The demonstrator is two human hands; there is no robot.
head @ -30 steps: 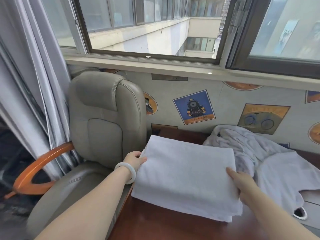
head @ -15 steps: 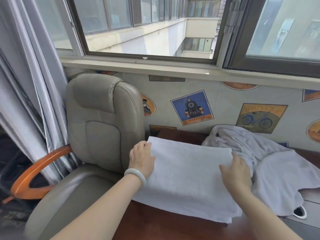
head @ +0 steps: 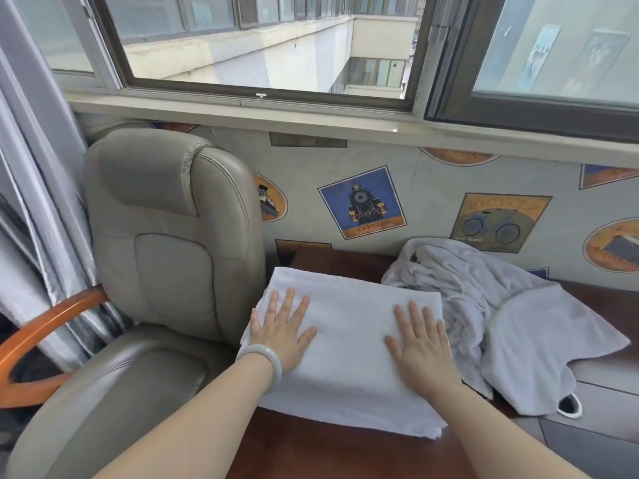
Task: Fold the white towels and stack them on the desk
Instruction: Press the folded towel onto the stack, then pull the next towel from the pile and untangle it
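Sitting on the desk [head: 311,454] against the loose towel heap [head: 518,323], the folded towel [head: 349,340] seems to overhang the left edge and could slide off if the flat, spread-fingered left hand [head: 280,335] and right hand [head: 420,344] press unevenly.

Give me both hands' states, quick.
Left hand: open, fingers straight, pressing flat on the folded towel.
Right hand: open, fingers straight, pressing flat on the same towel.
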